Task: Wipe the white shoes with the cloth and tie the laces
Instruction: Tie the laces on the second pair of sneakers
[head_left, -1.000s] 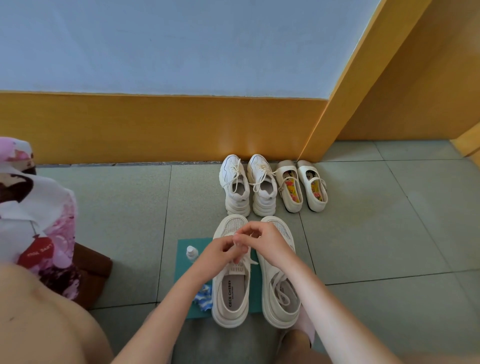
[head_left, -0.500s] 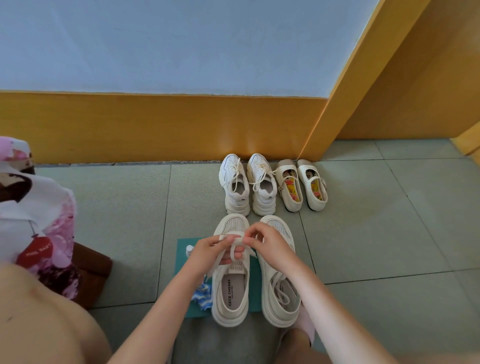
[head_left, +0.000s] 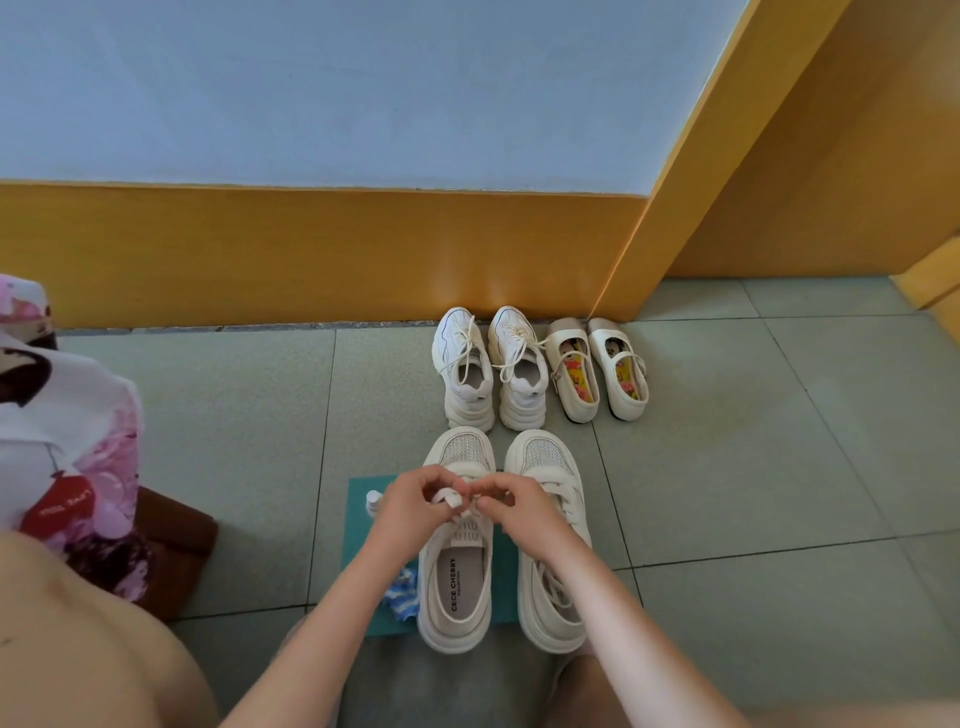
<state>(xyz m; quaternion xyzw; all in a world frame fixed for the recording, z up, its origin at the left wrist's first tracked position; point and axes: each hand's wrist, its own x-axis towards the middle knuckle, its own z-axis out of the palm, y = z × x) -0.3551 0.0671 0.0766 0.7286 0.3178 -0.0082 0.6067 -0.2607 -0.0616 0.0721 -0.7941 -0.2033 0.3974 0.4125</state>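
Two cream platform sneakers stand side by side on a teal mat on the floor in front of me. Over the tongue of the left sneaker, my left hand pinches a flat white lace. My right hand meets it there, fingers closed on the other part of the same lace. The right sneaker has loose laces showing beside my right forearm. A blue-and-white cloth lies crumpled on the mat, left of the left sneaker.
A small white bottle stands on the mat by my left hand. A pair of white lace-up sneakers and a pair of cream strap shoes sit against the orange skirting. A floral garment and brown stool are at left.
Both hands have stayed over the left sneaker's tongue, working the lace: they spread slightly half a second ago and are now drawn together, with a folded lace end between them.
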